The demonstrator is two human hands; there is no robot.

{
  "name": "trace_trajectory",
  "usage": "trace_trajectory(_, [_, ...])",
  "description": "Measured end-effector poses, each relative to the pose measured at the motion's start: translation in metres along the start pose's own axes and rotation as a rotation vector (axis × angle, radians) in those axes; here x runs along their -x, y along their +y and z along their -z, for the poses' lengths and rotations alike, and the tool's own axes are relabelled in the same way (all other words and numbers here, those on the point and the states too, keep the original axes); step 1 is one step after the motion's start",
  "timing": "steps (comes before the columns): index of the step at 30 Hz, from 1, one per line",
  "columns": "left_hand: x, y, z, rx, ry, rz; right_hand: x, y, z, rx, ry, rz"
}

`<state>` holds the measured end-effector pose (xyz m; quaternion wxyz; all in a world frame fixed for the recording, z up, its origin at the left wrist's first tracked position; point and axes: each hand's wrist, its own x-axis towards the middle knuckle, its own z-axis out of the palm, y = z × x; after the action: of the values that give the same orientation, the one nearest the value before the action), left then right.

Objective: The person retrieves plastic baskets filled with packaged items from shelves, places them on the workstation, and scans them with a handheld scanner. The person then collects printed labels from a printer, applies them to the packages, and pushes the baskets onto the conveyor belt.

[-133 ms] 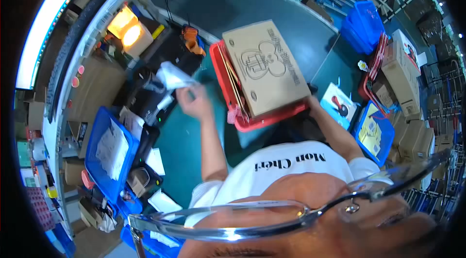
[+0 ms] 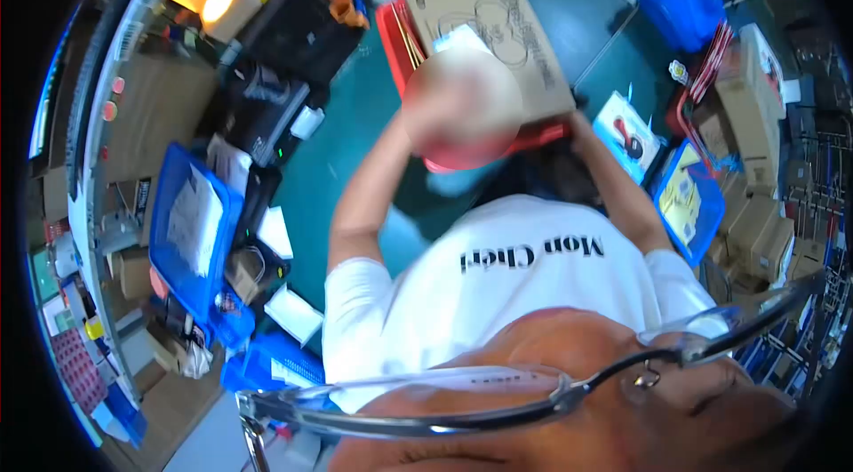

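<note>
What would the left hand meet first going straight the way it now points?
Apart from the white item at its fingers, the left hand would likely meet the cardboard box first; blur and depth leave this uncertain.

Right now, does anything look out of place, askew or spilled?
The cardboard box looks off-centre on the red tray: a strip shows at the left, none at the right. No spill shows; blur obscures the left hand.

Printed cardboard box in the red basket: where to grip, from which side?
Probably the cardboard box by its long right edge, coming from the right: no rim shows there, while the red basket and thin upright items crowd the left. Its flat top shows no handle.
</note>
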<state>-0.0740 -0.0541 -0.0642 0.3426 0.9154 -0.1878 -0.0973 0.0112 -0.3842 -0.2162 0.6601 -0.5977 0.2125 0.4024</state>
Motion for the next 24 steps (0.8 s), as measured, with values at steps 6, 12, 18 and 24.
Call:
trace_trajectory(6, [-0.069, -0.014, -0.020, -0.514, 0.380, 0.156, -0.042, 0.028, 0.013, -0.207, 0.006, 0.167])
trace_trajectory(12, [-0.044, 0.093, -0.050, -0.157, 0.092, -0.065, -0.022, -0.071, 0.003, -0.339, -0.160, 0.089])
trace_trajectory(18, [-0.004, 0.103, -0.118, 0.231, 0.372, 0.424, -0.167, -0.154, -0.048, -0.627, -0.320, 0.114])
trace_trajectory(24, [0.021, 0.149, -0.168, 0.283, 0.525, 0.741, -0.112, -0.102, -0.212, 0.114, -0.718, 0.007])
